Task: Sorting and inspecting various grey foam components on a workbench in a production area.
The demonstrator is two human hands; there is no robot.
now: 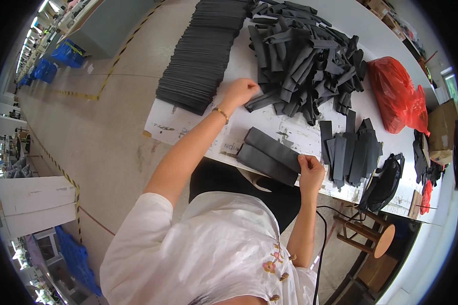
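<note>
Near the table's front edge lie two flat black fabric strips [272,147], overlapping side by side. My right hand [311,175] pinches the right end of the upper strip between thumb and fingers. My left hand [241,92] is reached forward with its fingers closed, at the near left edge of a loose heap of black folded strips [310,61]. Whatever is between its fingertips, if anything, I cannot make out. Just left of that hand runs a long, neatly layered row of black strips [201,53].
A smaller batch of flat black strips [352,152] lies right of my right hand. Beyond it are a red plastic bag [394,94], a black pouch-like item [387,183] and a cardboard box [442,132]. A wooden stool [383,240] stands below the white table's [160,119] right side.
</note>
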